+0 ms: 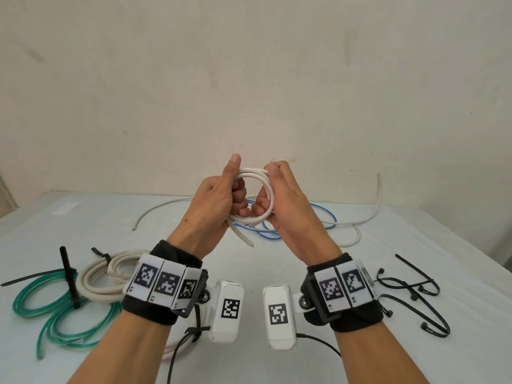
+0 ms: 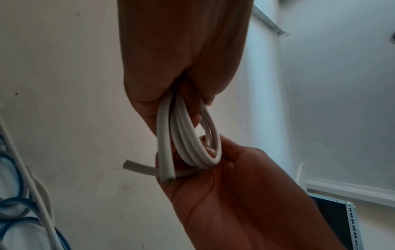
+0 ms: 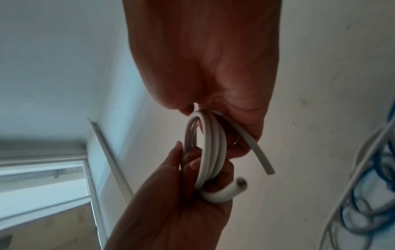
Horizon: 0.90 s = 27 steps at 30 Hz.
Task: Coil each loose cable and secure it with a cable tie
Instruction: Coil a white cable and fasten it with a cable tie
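Observation:
A short white cable (image 1: pixel 267 189) is wound into a small coil of several loops and held in the air above the table (image 1: pixel 277 267). My left hand (image 1: pixel 219 200) grips the coil's left side, thumb pointing up. My right hand (image 1: pixel 285 200) grips its right side with curled fingers. Two cut ends hang below the coil, toward the table. In the left wrist view the coil (image 2: pixel 205 152) runs from my left hand (image 2: pixel 181 67) down into my right hand (image 2: pixel 245 186). The right wrist view shows the coil (image 3: pixel 213 152) between my right hand (image 3: pixel 203 59) and my left hand (image 3: pixel 171 203).
Loose on the table behind the hands lie a blue cable (image 1: pixel 322 210), a white cable (image 1: pixel 357 220) and a thin grey cable (image 1: pixel 160 209). At the left lie a tied green tube coil (image 1: pixel 55 306) and a tied cream coil (image 1: pixel 97 275). Black cable ties (image 1: pixel 415 289) lie at the right.

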{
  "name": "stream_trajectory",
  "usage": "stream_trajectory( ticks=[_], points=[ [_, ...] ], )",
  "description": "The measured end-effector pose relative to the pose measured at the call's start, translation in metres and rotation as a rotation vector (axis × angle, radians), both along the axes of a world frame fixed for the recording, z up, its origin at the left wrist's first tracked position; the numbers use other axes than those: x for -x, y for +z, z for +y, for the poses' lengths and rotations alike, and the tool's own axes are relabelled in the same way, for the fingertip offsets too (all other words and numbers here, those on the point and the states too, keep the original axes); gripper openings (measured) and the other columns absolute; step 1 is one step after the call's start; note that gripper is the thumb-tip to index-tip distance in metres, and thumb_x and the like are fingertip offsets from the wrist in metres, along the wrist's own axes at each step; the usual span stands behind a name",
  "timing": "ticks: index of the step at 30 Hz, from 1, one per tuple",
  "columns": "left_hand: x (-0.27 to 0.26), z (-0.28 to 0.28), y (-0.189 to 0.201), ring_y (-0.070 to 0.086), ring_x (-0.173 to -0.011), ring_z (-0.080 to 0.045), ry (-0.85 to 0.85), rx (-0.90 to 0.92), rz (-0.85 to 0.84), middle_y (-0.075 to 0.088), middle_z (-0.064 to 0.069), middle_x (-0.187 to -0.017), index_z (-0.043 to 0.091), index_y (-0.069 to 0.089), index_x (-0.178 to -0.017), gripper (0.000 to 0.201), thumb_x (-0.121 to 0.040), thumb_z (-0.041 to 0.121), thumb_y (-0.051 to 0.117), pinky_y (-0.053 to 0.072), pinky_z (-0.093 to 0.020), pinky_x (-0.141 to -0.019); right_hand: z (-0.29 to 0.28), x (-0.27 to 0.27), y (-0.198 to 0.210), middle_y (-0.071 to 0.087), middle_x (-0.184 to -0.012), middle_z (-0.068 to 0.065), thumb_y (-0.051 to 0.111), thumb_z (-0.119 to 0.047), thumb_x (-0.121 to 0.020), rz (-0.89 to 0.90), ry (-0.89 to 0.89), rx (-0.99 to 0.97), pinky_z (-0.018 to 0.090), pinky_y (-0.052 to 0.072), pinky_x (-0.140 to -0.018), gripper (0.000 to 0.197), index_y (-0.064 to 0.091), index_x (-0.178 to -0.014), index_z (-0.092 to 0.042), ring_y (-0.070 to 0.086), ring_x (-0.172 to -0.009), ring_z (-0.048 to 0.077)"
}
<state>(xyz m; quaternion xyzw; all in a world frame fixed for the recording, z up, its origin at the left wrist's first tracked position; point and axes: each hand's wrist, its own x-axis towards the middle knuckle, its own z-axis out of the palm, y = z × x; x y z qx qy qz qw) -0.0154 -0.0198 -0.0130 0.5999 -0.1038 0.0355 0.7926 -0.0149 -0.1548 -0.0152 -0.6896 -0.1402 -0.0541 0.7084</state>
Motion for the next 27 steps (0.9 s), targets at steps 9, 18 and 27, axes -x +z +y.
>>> stream_trajectory(
  ticks=[9,18,27],
  points=[
    [0.002,-0.003,0.001,0.035,-0.045,-0.016,0.039,0.056,0.029,0.025,0.003,-0.058,0.019,0.034,-0.070,0.051,-0.105,0.053,0.049,0.038,-0.026,-0.050,-0.004,0.000,0.001,0.040,-0.066,0.008,0.045,-0.013,-0.105,0.242,0.194,-0.449,0.036,0.047,-0.068,0.024,0.052,-0.082,-0.010,0.043,-0.063,0.022],
    [-0.002,-0.003,-0.004,0.038,-0.052,-0.017,0.203,-0.034,-0.036,0.030,0.002,-0.060,0.019,0.037,-0.066,0.053,-0.107,0.052,0.046,0.041,-0.033,-0.062,0.002,0.002,0.002,0.052,-0.069,0.003,0.043,-0.034,-0.109,0.183,0.099,-0.283,0.030,0.045,-0.071,0.043,0.064,-0.081,-0.009,0.050,-0.064,0.016],
    [-0.001,-0.011,-0.007,0.044,-0.070,-0.023,0.155,-0.145,-0.078,0.037,-0.009,-0.072,0.014,0.045,-0.078,0.050,-0.107,0.054,0.041,0.041,-0.031,-0.068,0.004,-0.002,0.003,0.034,-0.061,-0.003,0.054,-0.021,-0.108,0.246,0.152,-0.589,0.031,0.040,-0.077,0.025,0.054,-0.085,-0.010,0.034,-0.057,0.012]
  ],
)
